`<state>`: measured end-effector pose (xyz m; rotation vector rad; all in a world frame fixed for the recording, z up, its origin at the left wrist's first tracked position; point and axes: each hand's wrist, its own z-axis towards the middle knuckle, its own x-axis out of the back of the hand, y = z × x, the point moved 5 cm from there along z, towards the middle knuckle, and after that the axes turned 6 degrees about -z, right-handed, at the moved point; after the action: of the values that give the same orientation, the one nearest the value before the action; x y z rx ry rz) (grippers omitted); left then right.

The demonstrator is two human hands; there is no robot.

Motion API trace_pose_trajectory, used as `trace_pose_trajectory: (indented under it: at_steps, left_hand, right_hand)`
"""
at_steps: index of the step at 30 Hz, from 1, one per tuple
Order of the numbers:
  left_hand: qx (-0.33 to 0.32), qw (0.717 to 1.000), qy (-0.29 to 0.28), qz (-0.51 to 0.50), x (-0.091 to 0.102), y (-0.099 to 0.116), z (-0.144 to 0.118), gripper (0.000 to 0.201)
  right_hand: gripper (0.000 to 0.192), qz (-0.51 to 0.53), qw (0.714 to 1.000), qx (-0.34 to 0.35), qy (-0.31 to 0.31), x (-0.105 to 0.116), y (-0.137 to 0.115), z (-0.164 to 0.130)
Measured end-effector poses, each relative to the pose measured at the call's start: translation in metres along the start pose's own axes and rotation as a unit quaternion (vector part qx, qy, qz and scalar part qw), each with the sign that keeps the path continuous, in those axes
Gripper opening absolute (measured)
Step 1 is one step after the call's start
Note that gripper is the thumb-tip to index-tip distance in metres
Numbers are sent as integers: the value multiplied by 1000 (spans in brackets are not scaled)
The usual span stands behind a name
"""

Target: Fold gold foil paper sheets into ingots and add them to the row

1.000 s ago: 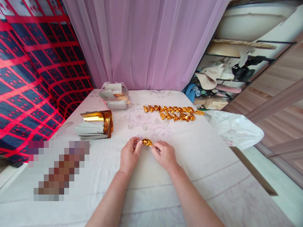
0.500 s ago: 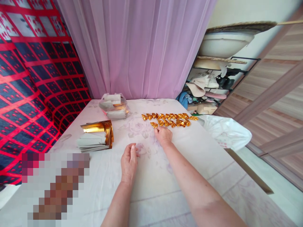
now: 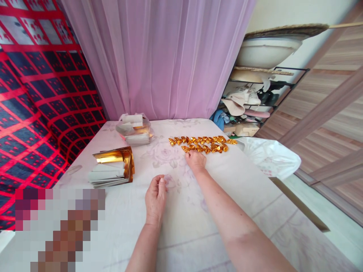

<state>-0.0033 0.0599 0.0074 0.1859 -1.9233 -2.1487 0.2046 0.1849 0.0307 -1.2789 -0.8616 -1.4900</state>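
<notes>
Right hand: the right hand (image 3: 195,160) is stretched far over the table, palm down, and its fingertips touch the near row of the folded gold pieces (image 3: 202,144). I cannot tell if the fingers pinch one piece or only rest on it, because the hand covers the contact.
Left hand: the left hand (image 3: 155,198) lies nearer on the white tablecloth (image 3: 181,226), fingers loosely curled, and it holds nothing; only its lower edge touches the cloth.
Folded gold pieces: many small folded pieces lie in two rows at the far centre of the table, close together, some touching each other. The leftmost piece of the near row is just beside the right fingertips.
Gold foil stack: a stack of gold foil sheets (image 3: 115,170), white on the other side, lies on the left of the table, well apart from both hands; the top sheets curl upward.
Clear packet: a transparent packet (image 3: 134,129) with more sheets is at the far left, near the curtain.
White bag: a white plastic bag (image 3: 269,158) hangs over the right edge of the table, just beside the right end of the rows.
Background: a pink curtain (image 3: 164,56) hangs behind the table.
</notes>
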Motion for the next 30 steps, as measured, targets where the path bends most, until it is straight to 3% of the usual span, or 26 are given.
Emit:
trace_pose_trajectory:
  at_steps: [30]
  left_hand:
    - [15, 999, -5, -35, -2, -1, 2, 35]
  right_hand:
    - [37, 25, 999, -12, -43, -2, 6, -2]
